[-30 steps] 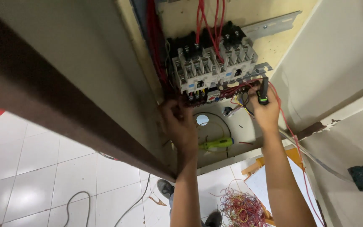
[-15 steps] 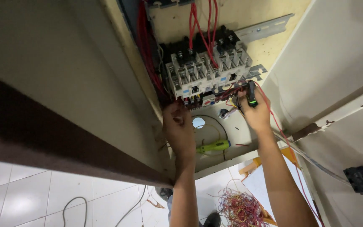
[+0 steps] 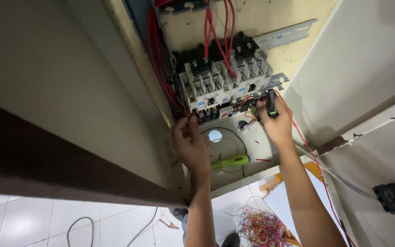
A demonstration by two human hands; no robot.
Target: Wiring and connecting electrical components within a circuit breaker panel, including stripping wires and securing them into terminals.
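Shifted slightly left under contactor block (image 3: 227,82): left hand (image 3: 190,146) pinching red wire (image 3: 189,115), right hand (image 3: 277,126) gripping black screwdriver (image 3: 271,104).

We see the contactor block (image 3: 225,82) mounted in the cabinet (image 3: 298,50), our left hand (image 3: 190,146) below its left end, our right hand (image 3: 277,126) below its right end, the screwdriver (image 3: 232,161) lying between our wrists, and the wire tangle (image 3: 261,226) on the floor (image 3: 24,224).

Two hands (image 3: 190,146), two contactors (image 3: 227,80), perhaps two screwdrivers (image 3: 232,161).
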